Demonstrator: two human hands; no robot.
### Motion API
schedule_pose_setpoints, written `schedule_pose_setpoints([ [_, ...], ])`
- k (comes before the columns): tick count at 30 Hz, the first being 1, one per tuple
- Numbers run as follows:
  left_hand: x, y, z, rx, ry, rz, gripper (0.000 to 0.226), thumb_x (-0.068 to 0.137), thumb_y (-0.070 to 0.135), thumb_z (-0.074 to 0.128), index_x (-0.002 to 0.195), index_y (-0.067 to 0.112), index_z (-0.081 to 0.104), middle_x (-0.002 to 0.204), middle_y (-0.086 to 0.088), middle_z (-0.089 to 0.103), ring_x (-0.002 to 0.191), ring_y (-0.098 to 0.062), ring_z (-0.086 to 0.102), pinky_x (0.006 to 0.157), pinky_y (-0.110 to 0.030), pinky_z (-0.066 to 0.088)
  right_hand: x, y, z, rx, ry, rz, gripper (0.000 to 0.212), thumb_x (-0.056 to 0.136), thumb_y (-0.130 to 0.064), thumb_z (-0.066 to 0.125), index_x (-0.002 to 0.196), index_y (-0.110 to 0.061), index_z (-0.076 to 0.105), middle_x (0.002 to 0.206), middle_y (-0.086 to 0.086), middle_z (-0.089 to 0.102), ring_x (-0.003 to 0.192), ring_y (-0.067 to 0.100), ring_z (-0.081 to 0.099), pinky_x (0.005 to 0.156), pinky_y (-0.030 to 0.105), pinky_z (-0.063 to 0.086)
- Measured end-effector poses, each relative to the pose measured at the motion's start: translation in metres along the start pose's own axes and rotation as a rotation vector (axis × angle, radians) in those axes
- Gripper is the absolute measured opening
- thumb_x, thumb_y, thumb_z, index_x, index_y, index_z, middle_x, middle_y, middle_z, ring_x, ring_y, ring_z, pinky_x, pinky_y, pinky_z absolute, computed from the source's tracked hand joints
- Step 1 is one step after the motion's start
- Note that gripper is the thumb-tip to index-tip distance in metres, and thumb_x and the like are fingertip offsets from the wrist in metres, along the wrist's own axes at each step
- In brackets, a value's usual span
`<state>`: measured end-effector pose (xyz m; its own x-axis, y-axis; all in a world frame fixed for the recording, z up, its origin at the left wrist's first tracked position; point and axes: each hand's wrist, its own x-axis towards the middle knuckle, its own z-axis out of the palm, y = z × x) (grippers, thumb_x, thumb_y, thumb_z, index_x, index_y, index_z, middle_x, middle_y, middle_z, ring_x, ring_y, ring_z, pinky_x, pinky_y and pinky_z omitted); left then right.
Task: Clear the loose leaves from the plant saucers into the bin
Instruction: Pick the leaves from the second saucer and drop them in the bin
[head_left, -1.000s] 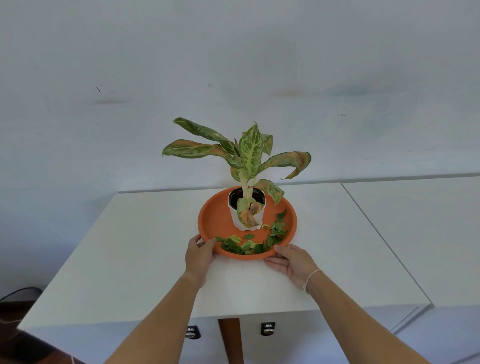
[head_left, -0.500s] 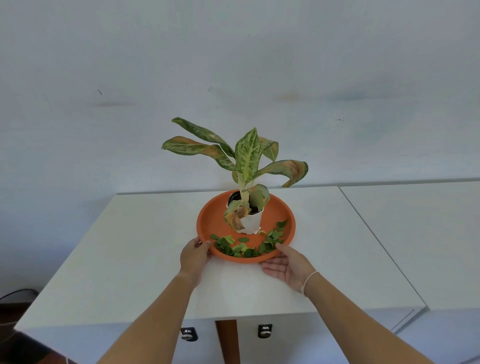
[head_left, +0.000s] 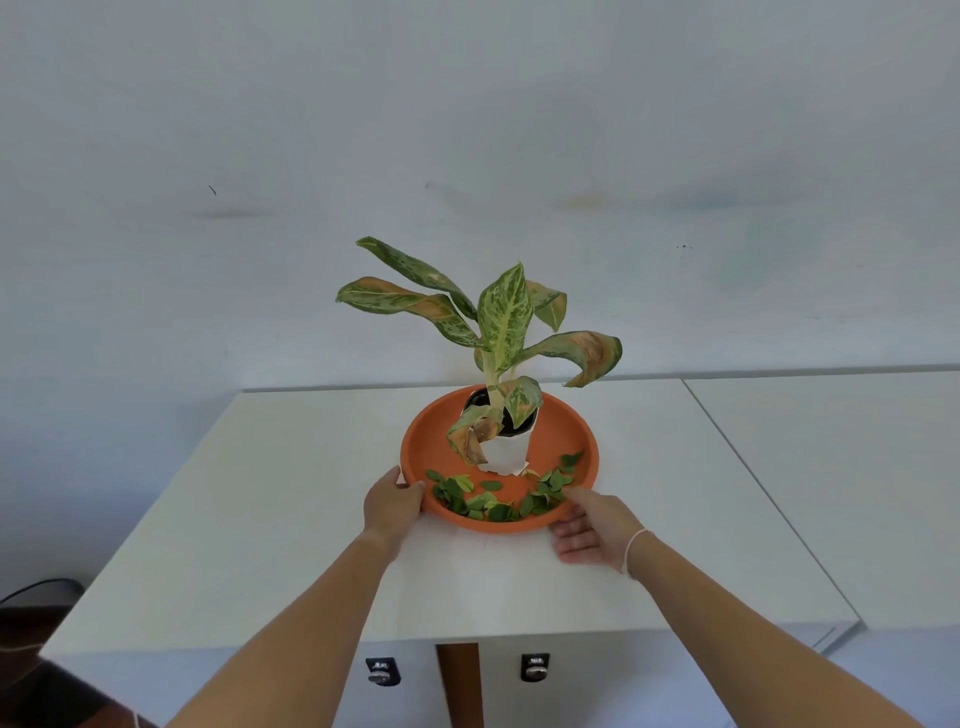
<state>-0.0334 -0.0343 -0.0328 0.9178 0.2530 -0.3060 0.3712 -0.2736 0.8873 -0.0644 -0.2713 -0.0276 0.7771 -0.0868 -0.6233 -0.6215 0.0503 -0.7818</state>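
Nearest item: your two bare forearms, reaching forward over the front edge of the flat white counter (head_left: 249, 519).

Your left hand (head_left: 390, 503): clamped on the near-left rim of the round terracotta-orange plastic saucer (head_left: 431, 441), thumb over the lip.

Your right hand (head_left: 592, 530): clamped on the saucer's near-right rim, thumb on top of the lip, fingers curled beneath; a thin white band circles that wrist.

The saucer's near edge appears raised off the counter, so the dish tilts; whether the far edge rests on the surface, you cannot tell.

Small loose green leaves (head_left: 498, 499): scattered in an arc along the saucer's near inner floor, between your two hands.

White pot (head_left: 506, 449): stands in the saucer behind the leaves, leaning, with dark soil.

Variegated green plant with browning leaves (head_left: 501, 322): rises from that pot; one withered leaf droops over the pot's front.

Beyond: a second white counter surface (head_left: 831, 441) to the right and a plain pale wall (head_left: 467, 130).
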Motion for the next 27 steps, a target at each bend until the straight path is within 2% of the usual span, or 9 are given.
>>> schedule_pose_setpoints([
  [3, -0.004, 0.006, -0.002, 0.180, 0.059, 0.114, 0.044, 0.092, 0.014, 0.052, 0.136, 0.010, 0.047, 0.122, -0.017, 0.060, 0.112, -0.031, 0.057, 0.091, -0.034, 0.046, 0.004, -0.013, -0.008, -0.185, 0.235, -0.066, 0.040, 0.089, -0.039, 0.052, 0.078, -0.001, 0.059, 0.067, 0.013, 0.060, 0.053, 0.025, 0.057, 0.057, 0.028, 0.052],
  [7, -0.004, 0.012, 0.001, 0.550, 0.114, 0.295, 0.050, 0.092, 0.025, 0.051, 0.140, 0.014, 0.044, 0.136, -0.013, 0.049, 0.124, -0.030, 0.045, 0.100, -0.039, 0.044, 0.008, -0.030, -0.009, -0.648, 0.441, -0.301, 0.030, 0.088, -0.038, 0.049, 0.076, -0.011, 0.053, 0.075, 0.006, 0.055, 0.065, 0.021, 0.052, 0.062, 0.028, 0.041],
  [9, -0.002, 0.014, 0.006, 0.677, 0.056, 0.356, 0.048, 0.092, 0.029, 0.049, 0.138, 0.014, 0.047, 0.139, -0.010, 0.048, 0.127, -0.030, 0.042, 0.102, -0.038, 0.042, 0.012, -0.034, -0.003, -0.836, 0.434, -0.428, 0.033, 0.086, -0.041, 0.054, 0.093, -0.010, 0.061, 0.093, 0.007, 0.060, 0.085, 0.023, 0.057, 0.071, 0.031, 0.046],
  [11, 0.000, 0.016, 0.012, 0.822, -0.020, 0.416, 0.047, 0.090, 0.037, 0.050, 0.132, 0.015, 0.052, 0.137, -0.009, 0.050, 0.126, -0.029, 0.043, 0.105, -0.037, 0.040, 0.016, -0.035, 0.004, -1.051, 0.369, -0.522, 0.048, 0.084, -0.049, 0.056, 0.117, -0.014, 0.059, 0.118, 0.008, 0.057, 0.110, 0.026, 0.053, 0.091, 0.034, 0.046],
  [13, 0.003, 0.018, 0.017, 0.986, -0.099, 0.426, 0.056, 0.087, 0.052, 0.048, 0.130, 0.017, 0.052, 0.138, -0.010, 0.049, 0.129, -0.030, 0.041, 0.111, -0.039, 0.034, 0.020, -0.035, 0.011, -1.239, 0.271, -0.537, 0.067, 0.082, -0.057, 0.056, 0.136, -0.018, 0.047, 0.139, 0.006, 0.047, 0.129, 0.027, 0.042, 0.109, 0.037, 0.037],
  [15, 0.007, 0.018, 0.022, 1.140, -0.181, 0.378, 0.072, 0.082, 0.065, 0.045, 0.139, 0.022, 0.042, 0.147, -0.012, 0.039, 0.138, -0.033, 0.030, 0.119, -0.043, 0.020, 0.026, -0.034, 0.016, -1.378, 0.193, -0.502, 0.082, 0.078, -0.065, 0.055, 0.144, -0.023, 0.035, 0.150, 0.006, 0.036, 0.141, 0.028, 0.029, 0.118, 0.042, 0.022],
  [18, 0.009, 0.021, 0.029, 1.245, -0.249, 0.319, 0.088, 0.076, 0.074, 0.045, 0.148, 0.027, 0.025, 0.156, -0.015, 0.024, 0.145, -0.036, 0.015, 0.120, -0.046, 0.007, 0.036, -0.033, 0.021, -1.510, 0.139, -0.420, 0.095, 0.072, -0.072, 0.055, 0.149, -0.028, 0.022, 0.156, 0.008, 0.025, 0.146, 0.032, 0.017, 0.121, 0.047, 0.011],
  [21, 0.015, 0.024, 0.034, 1.287, -0.277, 0.287, 0.094, 0.071, 0.078, 0.046, 0.148, 0.027, 0.026, 0.154, -0.015, 0.028, 0.144, -0.035, 0.021, 0.120, -0.047, 0.007, 0.040, -0.037, 0.024, -1.575, 0.114, -0.356, 0.100, 0.070, -0.073, 0.057, 0.151, -0.032, 0.013, 0.160, 0.010, 0.014, 0.148, 0.036, 0.009, 0.121, 0.048, 0.005],
  [27, 0.023, 0.025, 0.043, 1.240, -0.296, 0.266, 0.084, 0.064, 0.078, 0.051, 0.126, 0.021, 0.053, 0.126, -0.007, 0.060, 0.120, -0.026, 0.051, 0.107, -0.038, 0.036, 0.044, -0.045, 0.029, -1.584, 0.083, -0.302, 0.096, 0.068, -0.072, 0.059, 0.148, -0.035, 0.020, 0.150, 0.010, 0.034, 0.141, 0.029, 0.030, 0.119, 0.048, 0.005],
])
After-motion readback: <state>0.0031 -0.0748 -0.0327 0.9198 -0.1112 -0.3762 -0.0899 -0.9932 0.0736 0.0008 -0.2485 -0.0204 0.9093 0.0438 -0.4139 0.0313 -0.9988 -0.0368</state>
